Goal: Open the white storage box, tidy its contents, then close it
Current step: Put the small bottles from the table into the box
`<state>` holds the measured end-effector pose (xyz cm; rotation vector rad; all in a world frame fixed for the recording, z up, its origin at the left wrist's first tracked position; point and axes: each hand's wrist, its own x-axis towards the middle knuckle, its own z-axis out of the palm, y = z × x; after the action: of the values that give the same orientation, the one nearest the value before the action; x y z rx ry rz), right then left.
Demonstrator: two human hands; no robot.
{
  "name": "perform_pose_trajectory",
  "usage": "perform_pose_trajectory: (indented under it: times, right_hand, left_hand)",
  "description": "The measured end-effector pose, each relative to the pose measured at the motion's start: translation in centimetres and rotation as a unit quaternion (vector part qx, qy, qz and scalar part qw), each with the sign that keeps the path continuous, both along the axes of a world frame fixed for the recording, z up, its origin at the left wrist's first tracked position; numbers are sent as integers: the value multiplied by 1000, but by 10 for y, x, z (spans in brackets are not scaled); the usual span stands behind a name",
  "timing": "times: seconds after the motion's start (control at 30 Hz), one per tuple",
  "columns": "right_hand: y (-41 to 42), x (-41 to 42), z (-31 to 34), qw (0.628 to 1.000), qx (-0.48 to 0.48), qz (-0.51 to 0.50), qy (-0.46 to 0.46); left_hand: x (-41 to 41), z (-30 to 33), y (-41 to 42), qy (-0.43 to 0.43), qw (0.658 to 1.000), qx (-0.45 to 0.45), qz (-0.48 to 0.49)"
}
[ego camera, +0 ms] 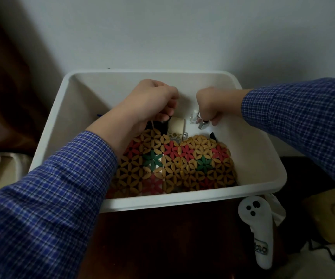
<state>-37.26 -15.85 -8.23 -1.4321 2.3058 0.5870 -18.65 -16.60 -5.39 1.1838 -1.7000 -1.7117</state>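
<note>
The storage box [271, 158] is plain white, walls and rim alike. Inside it, toward its near wall, lies a mat [174, 164] of flower-shaped beads: mostly tan, with red flowers scattered through and two green ones near its middle. Beyond the mat, toward the box's far wall, sit a cream-coloured remote [176, 129], a clear small bottle [194, 116] and a silvery metal piece [203, 124]. Both sleeves [47, 208] reaching into the box are blue with a fine white check. Outside the box, just past its near right corner, a white controller [260, 232] with black buttons lies on the dark brown surface [162, 248]. Behind the box the wall [162, 33] is pale grey-white.
</note>
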Motion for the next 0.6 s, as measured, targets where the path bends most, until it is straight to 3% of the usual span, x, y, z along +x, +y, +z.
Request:
perform_pose_trajectory:
  times: [0.4, 0.6]
  right_hand:
    - [6, -9, -8, 996, -79, 43, 21]
    - [6, -6, 0, 993, -57, 74, 74]
  left_hand:
    - [-1, -2, -2, 5, 1000, 3, 6]
    - [-2, -3, -3, 2, 1000, -4, 5]
